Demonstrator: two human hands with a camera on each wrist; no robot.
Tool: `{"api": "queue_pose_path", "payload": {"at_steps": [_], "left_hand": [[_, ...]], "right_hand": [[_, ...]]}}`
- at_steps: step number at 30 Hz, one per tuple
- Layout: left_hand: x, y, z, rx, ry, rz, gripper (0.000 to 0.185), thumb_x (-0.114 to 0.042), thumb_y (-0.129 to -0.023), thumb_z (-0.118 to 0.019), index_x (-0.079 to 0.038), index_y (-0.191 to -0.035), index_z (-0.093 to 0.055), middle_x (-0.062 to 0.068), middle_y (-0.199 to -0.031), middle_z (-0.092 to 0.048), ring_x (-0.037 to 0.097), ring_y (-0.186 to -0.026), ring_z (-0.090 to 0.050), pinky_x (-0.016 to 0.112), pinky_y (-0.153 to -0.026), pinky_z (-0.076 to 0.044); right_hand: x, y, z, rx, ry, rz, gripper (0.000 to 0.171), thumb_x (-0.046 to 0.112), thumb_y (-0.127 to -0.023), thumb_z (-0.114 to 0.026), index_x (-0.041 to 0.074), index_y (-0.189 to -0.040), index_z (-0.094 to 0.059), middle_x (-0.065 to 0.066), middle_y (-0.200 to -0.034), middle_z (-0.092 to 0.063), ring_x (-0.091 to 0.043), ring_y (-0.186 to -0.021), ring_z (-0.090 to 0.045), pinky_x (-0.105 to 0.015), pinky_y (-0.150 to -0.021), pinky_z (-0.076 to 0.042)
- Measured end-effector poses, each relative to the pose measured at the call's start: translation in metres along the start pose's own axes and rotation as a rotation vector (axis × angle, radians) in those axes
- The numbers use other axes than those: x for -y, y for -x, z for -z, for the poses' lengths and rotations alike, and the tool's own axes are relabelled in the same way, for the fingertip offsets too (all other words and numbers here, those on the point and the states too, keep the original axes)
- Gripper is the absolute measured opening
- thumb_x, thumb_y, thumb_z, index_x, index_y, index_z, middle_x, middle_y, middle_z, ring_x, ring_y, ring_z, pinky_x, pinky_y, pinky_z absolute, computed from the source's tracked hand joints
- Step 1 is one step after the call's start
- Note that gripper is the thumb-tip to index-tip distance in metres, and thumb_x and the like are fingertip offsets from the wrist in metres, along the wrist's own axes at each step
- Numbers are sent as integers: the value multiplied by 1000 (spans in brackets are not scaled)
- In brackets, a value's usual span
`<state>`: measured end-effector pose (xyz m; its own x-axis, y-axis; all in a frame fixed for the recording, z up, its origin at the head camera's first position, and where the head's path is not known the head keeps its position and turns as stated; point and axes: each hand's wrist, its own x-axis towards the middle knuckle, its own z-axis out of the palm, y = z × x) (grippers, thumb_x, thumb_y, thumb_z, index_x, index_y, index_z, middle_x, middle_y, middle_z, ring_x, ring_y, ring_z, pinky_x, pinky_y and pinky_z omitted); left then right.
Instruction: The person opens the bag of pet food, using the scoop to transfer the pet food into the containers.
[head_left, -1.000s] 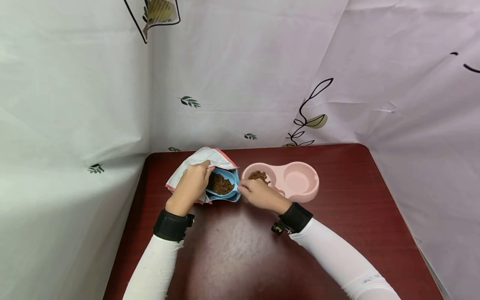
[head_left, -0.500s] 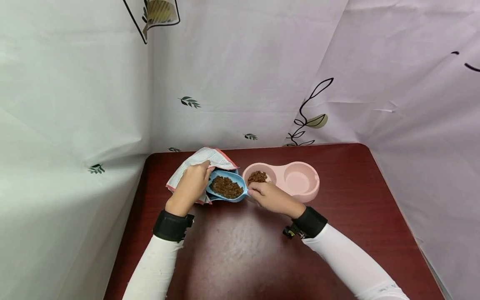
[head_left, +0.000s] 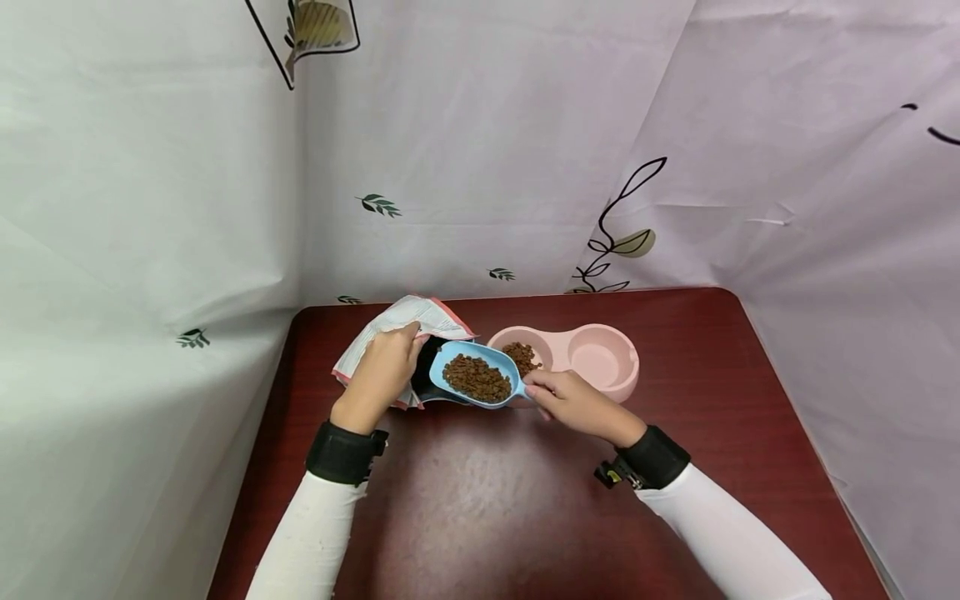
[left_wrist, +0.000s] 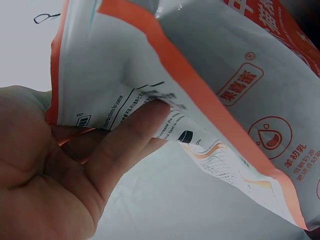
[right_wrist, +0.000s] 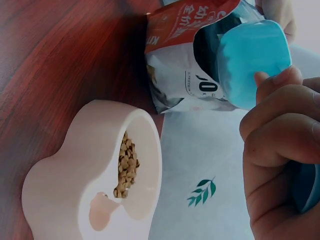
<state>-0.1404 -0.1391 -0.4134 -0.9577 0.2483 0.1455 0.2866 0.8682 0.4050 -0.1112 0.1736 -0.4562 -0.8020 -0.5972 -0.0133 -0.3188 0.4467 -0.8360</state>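
Left hand (head_left: 382, 371): I see it gripping the food bag (head_left: 390, 329) at its open mouth, at 9 o'clock of the scoop.
Right hand (head_left: 573, 404): fingers curled round the blue scoop (head_left: 476, 383) handle.
Scoop: full of brown kibble (head_left: 476, 379), above the table (head_left: 480, 500), between bag and pink double bowl (head_left: 600, 362).
Bowl: kibble in its left well, at 3 o'clock of the scoop.

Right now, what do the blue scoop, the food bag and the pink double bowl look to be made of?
The blue scoop looks like smooth moulded plastic, even in colour with a soft sheen. The food bag looks like thin printed plastic film or laminate: it creases and glints. The pink double bowl seems matte plastic with rounded, thick walls, though glazed ceramic cannot be ruled out.
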Motion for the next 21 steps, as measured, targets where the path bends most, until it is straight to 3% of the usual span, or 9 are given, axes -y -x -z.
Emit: {"api": "queue_pose_path", "payload": {"at_steps": [12,21], "left_hand": [[-1,-1,0,-13,-10,-4,32,-20,-106,-59,5,-126,-67,26,-118,-73,43,-104,-72,56,-83,-58],[0,0,1,-11,-11,-10,33,-18,-106,-59,6,-127,-66,27,-120,-72,42,-106,-72,55,-84,-58]], "right_hand": [[-15,29,11,-55,-70,17,19,15,-109,-53,18,-94,-64,10,-63,-52,-2,-53,-46,-24,-51,-42],[-34,60,21,-69,-158,-5,16,11,-110,-49,14,-103,-63,1,-65,-53,-2,-53,-42,-25,-46,-40]]}}
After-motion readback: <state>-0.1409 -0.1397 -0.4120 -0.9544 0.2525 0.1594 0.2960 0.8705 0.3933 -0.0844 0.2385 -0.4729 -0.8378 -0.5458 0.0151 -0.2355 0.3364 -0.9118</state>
